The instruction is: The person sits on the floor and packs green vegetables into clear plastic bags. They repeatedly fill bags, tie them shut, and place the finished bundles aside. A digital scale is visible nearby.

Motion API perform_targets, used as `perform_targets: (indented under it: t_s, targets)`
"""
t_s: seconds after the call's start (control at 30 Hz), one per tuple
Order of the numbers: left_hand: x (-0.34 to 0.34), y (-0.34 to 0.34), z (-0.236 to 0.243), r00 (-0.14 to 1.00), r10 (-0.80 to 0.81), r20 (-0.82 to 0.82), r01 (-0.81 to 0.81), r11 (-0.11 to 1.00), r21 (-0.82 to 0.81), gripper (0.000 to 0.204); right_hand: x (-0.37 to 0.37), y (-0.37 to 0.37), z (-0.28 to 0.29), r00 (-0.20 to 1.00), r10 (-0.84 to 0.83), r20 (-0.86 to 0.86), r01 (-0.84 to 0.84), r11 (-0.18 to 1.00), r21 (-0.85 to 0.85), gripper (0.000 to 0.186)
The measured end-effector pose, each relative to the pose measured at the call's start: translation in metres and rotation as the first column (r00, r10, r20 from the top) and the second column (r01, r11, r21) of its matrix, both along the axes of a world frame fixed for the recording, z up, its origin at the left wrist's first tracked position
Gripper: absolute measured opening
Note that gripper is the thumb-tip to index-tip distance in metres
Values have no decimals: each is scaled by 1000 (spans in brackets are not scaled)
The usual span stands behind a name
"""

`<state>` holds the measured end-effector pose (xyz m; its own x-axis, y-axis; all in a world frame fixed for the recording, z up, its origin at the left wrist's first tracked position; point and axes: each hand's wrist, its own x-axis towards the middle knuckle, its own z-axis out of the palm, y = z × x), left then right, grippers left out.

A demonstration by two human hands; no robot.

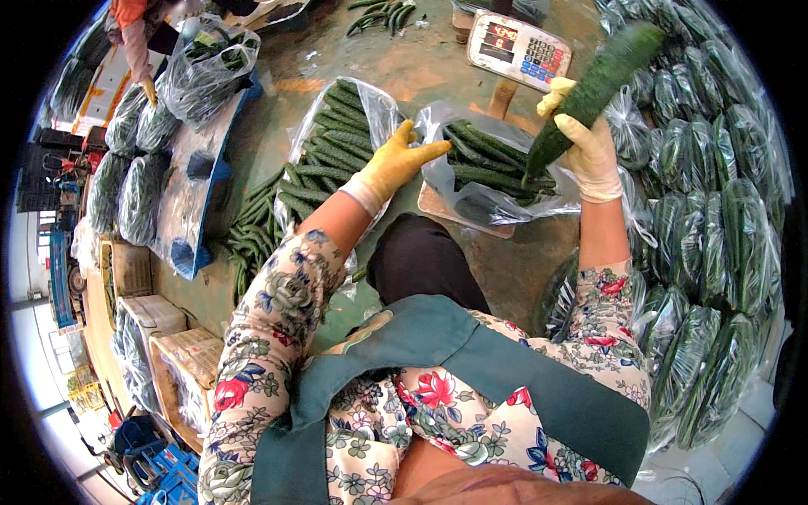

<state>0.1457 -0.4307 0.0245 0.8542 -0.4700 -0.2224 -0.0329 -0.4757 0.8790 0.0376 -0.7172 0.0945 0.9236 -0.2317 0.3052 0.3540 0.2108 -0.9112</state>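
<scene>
My right hand (587,150), in a pale glove, is wrapped round a large dark green cucumber (608,80), held tilted above an open clear plastic bag (438,181). Several cucumbers (484,156) lie inside that bag, which rests on a scale platform (459,212). My left hand (396,164), in a yellow glove, has its thumb and fingers spread and nothing in them. It hovers between this bag and a heap of cucumbers (337,143) lying on clear plastic. More cucumbers (257,223) spill over the floor left of the heap.
Beyond the bag stands the scale's display and keypad (519,49). Filled bags of cucumbers (707,227) are stacked along the right. At left, a blue pallet (189,181) stands beside more filled bags (139,194). Another person's gloved hand (149,91) reaches in there. Crates (189,358) stand lower left.
</scene>
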Motion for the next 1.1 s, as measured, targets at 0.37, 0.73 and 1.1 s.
perform_targets:
  t_s: [0.37, 0.73, 1.1]
  targets:
    - [39, -37, -11, 956, -130, -264, 9, 909, -418, 28, 31, -2, -182, 762, -61, -644, -589, 348, -729, 62]
    - [16, -38, 8, 839, -84, -538, -194, 877, -439, 36, 47, -7, -264, 842, -469, -267, 7, 505, -863, 51]
    - [-16, -8, -6, 969, 232, -86, -240, 966, -96, 72, -69, -63, -134, 622, -777, 97, 408, 215, -887, 61]
